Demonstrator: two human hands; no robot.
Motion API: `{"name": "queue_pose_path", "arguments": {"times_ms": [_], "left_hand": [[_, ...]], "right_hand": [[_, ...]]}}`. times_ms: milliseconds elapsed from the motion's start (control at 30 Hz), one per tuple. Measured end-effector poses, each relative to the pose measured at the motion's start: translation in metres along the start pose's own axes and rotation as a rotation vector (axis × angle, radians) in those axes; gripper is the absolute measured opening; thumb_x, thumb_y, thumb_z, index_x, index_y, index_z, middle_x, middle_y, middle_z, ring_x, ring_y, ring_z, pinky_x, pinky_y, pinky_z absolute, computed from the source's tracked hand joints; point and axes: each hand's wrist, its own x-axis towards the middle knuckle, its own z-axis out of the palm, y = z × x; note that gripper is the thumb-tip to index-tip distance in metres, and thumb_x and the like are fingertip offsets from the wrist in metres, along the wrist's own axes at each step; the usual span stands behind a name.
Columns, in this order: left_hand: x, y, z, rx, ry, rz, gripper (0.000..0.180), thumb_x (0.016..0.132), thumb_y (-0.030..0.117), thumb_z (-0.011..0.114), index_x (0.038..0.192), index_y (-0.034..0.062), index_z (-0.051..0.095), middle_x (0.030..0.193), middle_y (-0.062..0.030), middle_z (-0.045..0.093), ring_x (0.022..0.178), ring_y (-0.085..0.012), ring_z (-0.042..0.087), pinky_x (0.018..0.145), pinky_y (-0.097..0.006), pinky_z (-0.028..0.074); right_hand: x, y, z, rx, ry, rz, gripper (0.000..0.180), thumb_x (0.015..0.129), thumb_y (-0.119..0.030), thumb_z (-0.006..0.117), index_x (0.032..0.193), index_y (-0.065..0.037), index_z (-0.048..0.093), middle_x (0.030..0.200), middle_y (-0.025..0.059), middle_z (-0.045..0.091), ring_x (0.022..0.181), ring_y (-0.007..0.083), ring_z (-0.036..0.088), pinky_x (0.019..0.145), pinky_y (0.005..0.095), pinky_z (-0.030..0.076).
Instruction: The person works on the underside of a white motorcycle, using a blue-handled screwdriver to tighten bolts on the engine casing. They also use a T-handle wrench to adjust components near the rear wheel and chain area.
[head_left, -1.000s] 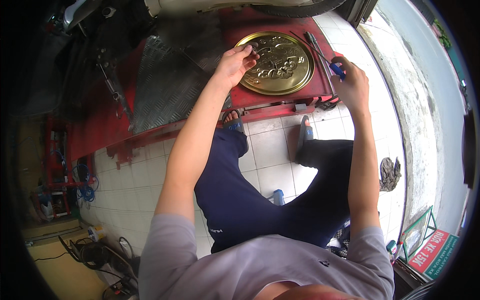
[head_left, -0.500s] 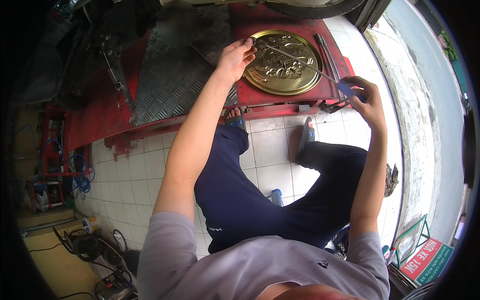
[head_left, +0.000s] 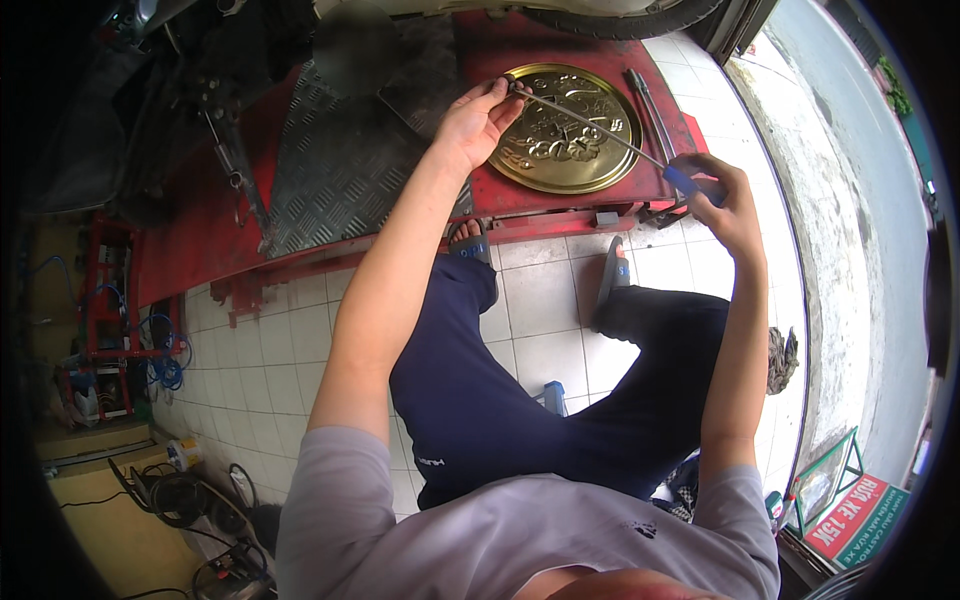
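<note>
My right hand (head_left: 722, 200) grips the blue handle of a long screwdriver (head_left: 600, 130), whose thin metal shaft slants up and left across a round gold tray (head_left: 570, 178). Toward the tray's left rim, my left hand (head_left: 478, 122) pinches a small dark piece (head_left: 512, 86) between thumb and fingertips. The screwdriver's tip meets that piece; its exact kind is too small to make out. Embossed with raised figures, the tray lies flat on a red metal platform (head_left: 400, 230). My other left fingers are loosely curled.
Long metal tools (head_left: 652, 115) lie right of the tray. A dark tread plate (head_left: 330, 160) covers the platform's middle, and a tire (head_left: 640, 20) is at the far edge. Blue hose (head_left: 165, 345) and black cables (head_left: 180, 495) lie at left. A rag-like bundle (head_left: 783, 360) is on the right.
My right hand has shifted slightly left with the screwdriver. The left hand still pinches the small dark piece, having turned a little with its fingers farther over the tray.
</note>
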Motion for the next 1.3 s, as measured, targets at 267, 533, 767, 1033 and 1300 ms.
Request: {"name": "queue_pose_path", "arguments": {"times_ms": [267, 533, 767, 1033, 1300], "left_hand": [[0.0, 0.001, 0.004, -0.012, 0.004, 0.021, 0.009, 0.093, 0.007, 0.058, 0.098, 0.0017, 0.062, 0.102, -0.0134, 0.067, 0.093, -0.0196, 0.066, 0.086, -0.026, 0.056], [0.001, 0.009, -0.004, -0.207, 0.016, -0.036, 0.01, 0.092, 0.011, 0.061, 0.095, 0.0017, 0.062, 0.097, -0.0123, 0.067, 0.088, -0.0187, 0.066, 0.081, -0.026, 0.058], [-0.003, 0.006, 0.001, -0.347, 0.103, 0.019, 0.009, 0.089, 0.012, 0.065, 0.089, 0.0037, 0.063, 0.093, -0.0096, 0.068, 0.084, -0.0169, 0.067, 0.076, -0.024, 0.057], [-0.009, 0.005, -0.001, -0.054, 0.243, 0.294, 0.004, 0.093, 0.009, 0.059, 0.095, 0.0049, 0.058, 0.092, -0.0081, 0.067, 0.088, -0.0185, 0.067, 0.073, -0.025, 0.056], [-0.03, 0.025, 0.016, 0.243, 0.289, 0.497, 0.003, 0.095, 0.007, 0.055, 0.097, 0.0049, 0.057, 0.093, -0.0052, 0.065, 0.091, -0.0184, 0.066, 0.079, -0.028, 0.052]], "right_hand": [[0.0, 0.002, 0.001, 0.087, -0.008, 0.055, 0.044, 0.065, 0.004, 0.047, 0.106, 0.006, 0.062, 0.097, 0.0098, 0.064, 0.077, 0.0125, 0.062, 0.063, 0.027, 0.049], [-0.003, -0.03, 0.028, -0.36, 0.184, -0.539, 0.034, 0.064, 0.009, 0.061, 0.095, -0.002, 0.068, 0.091, 0.0119, 0.065, 0.078, 0.0278, 0.065, 0.066, 0.0326, 0.052], [-0.006, -0.041, 0.037, -0.168, 0.302, -0.628, 0.022, 0.067, 0.002, 0.068, 0.089, 0.0, 0.066, 0.096, 0.0139, 0.067, 0.078, 0.0235, 0.068, 0.068, 0.0288, 0.053], [-0.012, -0.049, 0.058, -0.243, 0.256, -0.712, 0.024, 0.067, 0.002, 0.068, 0.091, -0.002, 0.066, 0.094, 0.0136, 0.065, 0.075, 0.0268, 0.065, 0.065, 0.0328, 0.053], [-0.018, -0.063, 0.074, -0.295, 0.236, -0.885, 0.025, 0.067, -0.003, 0.069, 0.091, -0.001, 0.062, 0.097, 0.0132, 0.059, 0.075, 0.0249, 0.06, 0.063, 0.0346, 0.053]]}}
